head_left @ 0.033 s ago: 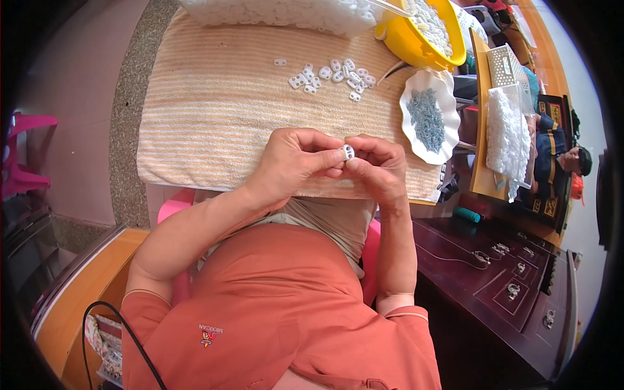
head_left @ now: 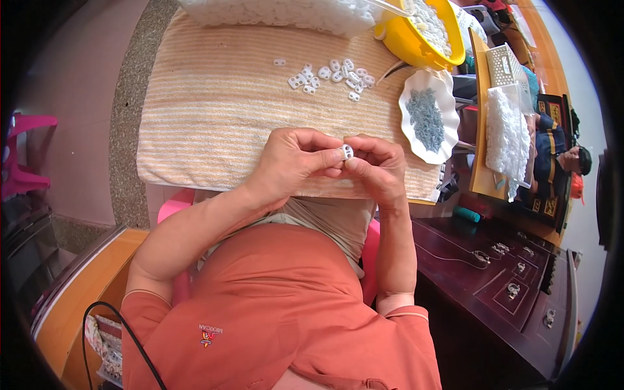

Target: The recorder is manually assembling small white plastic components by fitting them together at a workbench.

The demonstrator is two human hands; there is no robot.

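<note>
Both hands meet over the near edge of the cloth-covered table. Between their fingertips sits a small white plastic cord lock (head_left: 348, 152) with two dark holes facing up. My left hand (head_left: 296, 159) pinches it from the left, thumb and fingers closed. From the other side my right hand (head_left: 380, 166) grips it, also closed; any smaller part in the fingers is hidden. Farther back on the cloth lie several similar white pieces (head_left: 351, 77) in a loose group. To the right stands a white scalloped dish (head_left: 408, 133) holding many small grey parts, perhaps springs (head_left: 426, 117).
A striped towel (head_left: 208, 110) covers the table. A clear container of white pieces (head_left: 286, 16) stands at the back, beside a yellow basin (head_left: 416, 49). Dark-tipped tweezers (head_left: 393, 69) lie near it. A person (head_left: 565, 159) is by another table at far right.
</note>
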